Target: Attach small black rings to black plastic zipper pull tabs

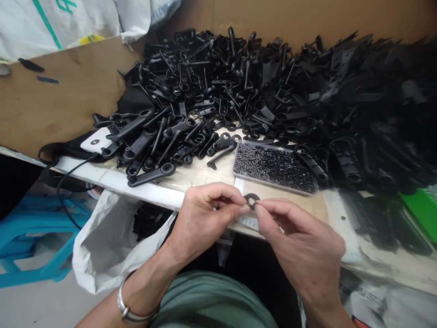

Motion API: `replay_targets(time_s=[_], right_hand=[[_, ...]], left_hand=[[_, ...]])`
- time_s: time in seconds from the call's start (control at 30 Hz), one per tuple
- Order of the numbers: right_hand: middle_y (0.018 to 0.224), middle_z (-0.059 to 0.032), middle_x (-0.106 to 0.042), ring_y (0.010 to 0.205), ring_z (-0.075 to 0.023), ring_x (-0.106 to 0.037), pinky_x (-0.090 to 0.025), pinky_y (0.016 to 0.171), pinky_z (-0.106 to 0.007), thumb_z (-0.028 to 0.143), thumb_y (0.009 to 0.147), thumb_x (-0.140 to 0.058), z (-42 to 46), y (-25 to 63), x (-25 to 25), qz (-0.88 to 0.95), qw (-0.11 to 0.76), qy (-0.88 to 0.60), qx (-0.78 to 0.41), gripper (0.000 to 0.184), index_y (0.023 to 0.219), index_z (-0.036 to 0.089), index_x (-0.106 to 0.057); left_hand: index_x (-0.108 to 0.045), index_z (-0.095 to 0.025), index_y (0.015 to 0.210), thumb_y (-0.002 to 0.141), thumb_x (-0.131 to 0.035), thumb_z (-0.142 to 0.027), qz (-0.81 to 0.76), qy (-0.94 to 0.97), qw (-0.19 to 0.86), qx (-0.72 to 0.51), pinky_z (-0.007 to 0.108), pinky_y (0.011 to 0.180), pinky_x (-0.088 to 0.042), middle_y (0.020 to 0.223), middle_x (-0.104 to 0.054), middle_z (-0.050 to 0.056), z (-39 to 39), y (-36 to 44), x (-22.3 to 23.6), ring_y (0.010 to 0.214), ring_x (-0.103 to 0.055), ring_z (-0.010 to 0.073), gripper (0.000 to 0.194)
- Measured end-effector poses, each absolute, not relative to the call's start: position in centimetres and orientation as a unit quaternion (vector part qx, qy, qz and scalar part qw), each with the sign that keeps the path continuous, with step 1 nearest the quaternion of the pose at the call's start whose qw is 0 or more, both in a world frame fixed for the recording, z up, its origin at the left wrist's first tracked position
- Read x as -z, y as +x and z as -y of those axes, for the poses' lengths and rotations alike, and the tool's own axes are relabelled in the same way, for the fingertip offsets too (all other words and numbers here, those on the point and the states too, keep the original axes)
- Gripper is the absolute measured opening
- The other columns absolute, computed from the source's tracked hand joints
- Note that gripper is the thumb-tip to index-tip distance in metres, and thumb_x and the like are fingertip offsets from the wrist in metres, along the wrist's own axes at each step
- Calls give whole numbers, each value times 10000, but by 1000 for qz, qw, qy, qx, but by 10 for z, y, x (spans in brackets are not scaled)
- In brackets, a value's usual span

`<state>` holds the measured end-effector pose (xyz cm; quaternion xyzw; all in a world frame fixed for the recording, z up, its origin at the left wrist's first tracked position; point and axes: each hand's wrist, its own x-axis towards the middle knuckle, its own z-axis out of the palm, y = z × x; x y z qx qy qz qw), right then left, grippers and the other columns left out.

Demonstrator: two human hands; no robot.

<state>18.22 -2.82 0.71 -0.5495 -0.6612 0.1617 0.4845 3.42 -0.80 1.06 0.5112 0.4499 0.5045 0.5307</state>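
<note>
Between my two hands is a small black plastic part with a ring-shaped end (pixel 251 199), held just over the front edge of the table. My left hand (pixel 208 214) pinches its left side between thumb and forefinger. From the right, my right hand (pixel 300 241) pinches the same part with thumb and fingertips. Most of the part is hidden by my fingers. Just beyond my hands lies a clear plastic box (pixel 273 166) full of tiny black pieces. A loose black lever-like part (pixel 223 148) lies left of the box.
A large heap of black plastic parts (pixel 218 82) fills the back of the table (pixel 191 180) against cardboard. A white device (pixel 96 140) with a cable lies left. Below hangs an open white bag (pixel 102 246) beside a blue stool (pixel 41 232). A green box (pixel 419 212) stands right.
</note>
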Motion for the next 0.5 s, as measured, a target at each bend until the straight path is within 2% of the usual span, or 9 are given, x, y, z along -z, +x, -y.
replay_targets(time_s=[0.23, 0.5], right_hand=[[745, 31, -690, 616, -107, -629, -532, 605, -190, 136, 824, -626, 29, 183, -7, 660, 474, -555, -179, 100, 762, 209, -657], [631, 59, -666, 466, -84, -590, -546, 568, -175, 184, 826, -656, 28, 191, -4, 644, 460, -546, -275, 58, 814, 218, -702]], left_hand=[[-677, -156, 690, 718, -729, -74, -452, 548, 494, -500, 186, 654, -516, 742, -686, 3, 9, 36, -9, 717, -634, 119, 100], [-687, -159, 719, 762, -690, -58, -448, 609, 428, -496, 192, 693, -519, 758, -702, -9, 11, 35, -8, 739, -657, 119, 111]])
